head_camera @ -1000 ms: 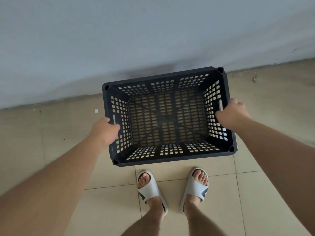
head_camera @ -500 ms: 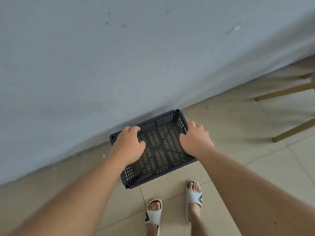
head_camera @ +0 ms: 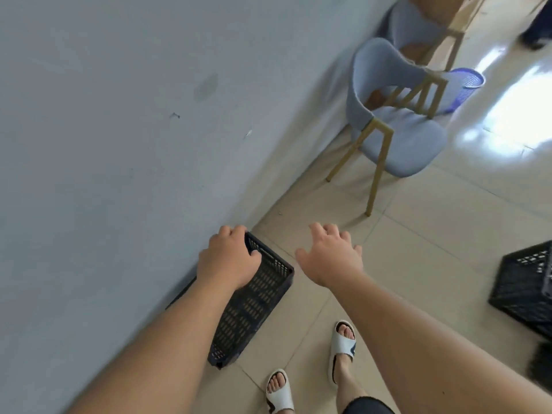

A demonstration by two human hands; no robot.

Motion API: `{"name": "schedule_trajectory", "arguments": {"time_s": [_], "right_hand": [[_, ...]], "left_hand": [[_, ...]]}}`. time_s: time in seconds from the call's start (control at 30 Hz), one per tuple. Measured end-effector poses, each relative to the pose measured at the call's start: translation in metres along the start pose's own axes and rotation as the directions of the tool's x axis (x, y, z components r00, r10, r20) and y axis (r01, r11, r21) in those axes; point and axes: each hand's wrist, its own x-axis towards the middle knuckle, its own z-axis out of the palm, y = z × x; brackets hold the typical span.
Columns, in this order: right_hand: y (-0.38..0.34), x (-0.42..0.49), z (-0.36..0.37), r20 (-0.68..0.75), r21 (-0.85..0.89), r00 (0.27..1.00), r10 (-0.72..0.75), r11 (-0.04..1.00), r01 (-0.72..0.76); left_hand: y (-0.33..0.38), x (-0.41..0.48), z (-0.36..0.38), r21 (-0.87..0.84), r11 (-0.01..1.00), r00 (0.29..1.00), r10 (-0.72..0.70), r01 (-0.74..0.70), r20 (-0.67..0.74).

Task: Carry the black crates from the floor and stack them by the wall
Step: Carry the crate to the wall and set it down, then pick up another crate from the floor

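Observation:
A black perforated crate (head_camera: 254, 303) sits on the tiled floor against the pale wall (head_camera: 119, 144). My left hand (head_camera: 228, 258) grips its far end, fingers curled over the rim, and my forearm hides much of the crate. To the right of the crate, my right hand (head_camera: 328, 253) hovers over the floor with fingers spread, touching nothing. At the right edge of the view, another black crate (head_camera: 525, 291) stands on the floor, partly cut off.
A light blue chair (head_camera: 397, 127) with wooden legs stands by the wall ahead, a second one behind it. A purple mesh basket (head_camera: 463, 88) sits beyond them. My feet in white slides (head_camera: 342, 348) stand beside the crate. A dark object (head_camera: 540, 366) lies at the right edge.
The crate has come down against the wall. My right hand has let go and lifted away with fingers spread. The view has swung right, bringing the chairs and the second crate into sight.

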Motion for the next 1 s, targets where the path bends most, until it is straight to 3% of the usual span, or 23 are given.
{"name": "schedule_trajectory", "arguments": {"time_s": [0.2,0.4,0.73,1.0], "right_hand": [[0.094,-0.067,-0.061,-0.126,0.068,0.975,0.186,0.982,-0.178],[0.213,-0.131,-0.094,-0.184,0.187,0.904,0.386,0.917,-0.353],[0.451,-0.261,-0.117,-0.18,0.394,0.674,0.716,0.681,-0.617],[0.581,-0.314,-0.117,-0.097,0.5,0.513,0.853,0.487,-0.716]], "left_hand": [[0.111,-0.044,-0.016,0.068,0.975,0.976,0.211,-0.214,0.046],[0.239,-0.089,-0.003,0.124,0.92,0.927,0.364,-0.373,0.088],[0.487,-0.193,0.07,0.18,0.739,0.76,0.621,-0.649,0.192],[0.616,-0.236,0.131,0.163,0.638,0.653,0.692,-0.753,0.307]]}}
